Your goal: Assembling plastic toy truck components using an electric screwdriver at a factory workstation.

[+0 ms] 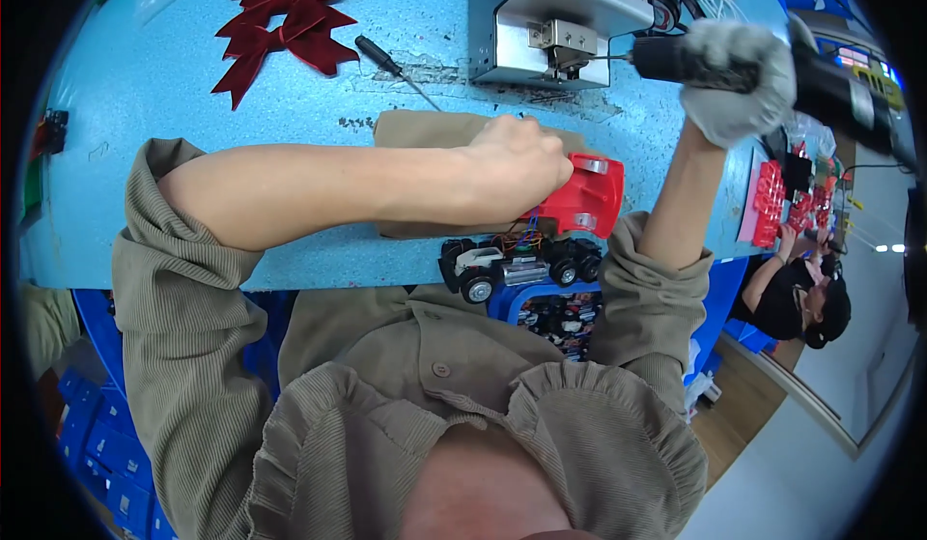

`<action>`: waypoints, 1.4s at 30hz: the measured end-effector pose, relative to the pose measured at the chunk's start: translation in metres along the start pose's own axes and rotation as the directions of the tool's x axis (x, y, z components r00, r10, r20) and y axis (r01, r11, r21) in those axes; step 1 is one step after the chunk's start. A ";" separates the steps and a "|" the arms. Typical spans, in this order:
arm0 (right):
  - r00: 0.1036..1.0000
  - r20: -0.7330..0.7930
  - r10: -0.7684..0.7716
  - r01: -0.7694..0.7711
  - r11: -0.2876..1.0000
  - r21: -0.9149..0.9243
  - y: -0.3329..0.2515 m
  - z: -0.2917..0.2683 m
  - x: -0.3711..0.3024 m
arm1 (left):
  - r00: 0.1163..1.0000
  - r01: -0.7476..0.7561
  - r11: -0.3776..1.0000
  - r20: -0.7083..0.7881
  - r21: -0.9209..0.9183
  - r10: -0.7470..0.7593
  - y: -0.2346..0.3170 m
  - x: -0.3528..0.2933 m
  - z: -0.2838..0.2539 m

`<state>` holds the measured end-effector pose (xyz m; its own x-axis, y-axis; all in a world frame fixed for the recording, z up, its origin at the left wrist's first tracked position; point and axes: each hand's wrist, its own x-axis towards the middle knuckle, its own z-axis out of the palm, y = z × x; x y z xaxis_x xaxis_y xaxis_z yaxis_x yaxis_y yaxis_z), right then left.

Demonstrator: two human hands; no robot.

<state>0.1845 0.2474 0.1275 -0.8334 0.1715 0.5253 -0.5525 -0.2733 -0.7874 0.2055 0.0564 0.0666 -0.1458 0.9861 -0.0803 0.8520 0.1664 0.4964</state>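
Observation:
My left hand (517, 168), bare and with its fingers curled, grips a red plastic toy body shell (597, 195). The shell rests over a tan pad (410, 132). Just below it sits a black toy truck chassis (524, 271) with wheels and thin coloured wires, near the table's front edge. In a white glove, my right hand (742, 81) is wrapped round a black electric screwdriver (659, 58). The screwdriver lies level, its bit pointing left to the metal outlet of a silver screw feeder (570, 47). Whether the tip holds a screw is too small to tell.
Dark red velvet bows (290, 33) and a black-handled screwdriver (386, 60) lie on the blue table (183, 110). Under its front edge, a blue bin (512, 300) contains small dark parts. At the right, another person (792, 294) works beside red plastic parts (770, 202).

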 end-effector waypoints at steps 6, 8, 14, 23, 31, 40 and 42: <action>0.987 -0.045 0.153 -0.158 0.973 -0.169 0.019 0.002 0.007 | 0.999 -0.030 1.000 -0.035 -0.005 0.030 0.001 0.003 0.001; 0.927 -0.327 -0.182 -0.023 0.845 -0.535 0.030 0.048 -0.016 | 0.999 0.015 1.000 -0.048 -0.014 -0.016 -0.004 -0.002 0.003; 0.999 0.033 0.017 -0.008 0.965 -0.260 0.021 -0.028 -0.042 | 0.993 -0.017 0.999 -0.120 -0.028 0.014 -0.001 0.003 0.007; 0.829 -0.280 -0.485 0.127 0.649 -0.750 0.023 0.059 -0.022 | 0.994 0.028 1.000 -0.103 -0.004 -0.029 0.000 0.003 0.006; 0.870 -0.433 -0.236 0.183 0.970 -0.162 -0.091 0.041 -0.086 | 0.998 0.058 0.998 -0.029 0.010 -0.058 0.003 0.001 -0.005; 0.968 -0.241 -0.064 0.031 0.990 -0.139 -0.046 0.061 -0.140 | 0.999 0.040 0.997 0.017 0.059 -0.041 0.000 0.004 -0.004; 0.966 -0.235 -0.104 0.081 0.991 -0.107 -0.033 0.054 -0.149 | 0.999 0.036 0.998 -0.018 0.058 -0.035 0.000 0.004 -0.003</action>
<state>0.3273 0.1797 0.0923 -0.7499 0.4171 0.5135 -0.6157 -0.1561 -0.7723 0.2029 0.0598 0.0690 -0.1840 0.9795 -0.0823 0.8740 0.2013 0.4423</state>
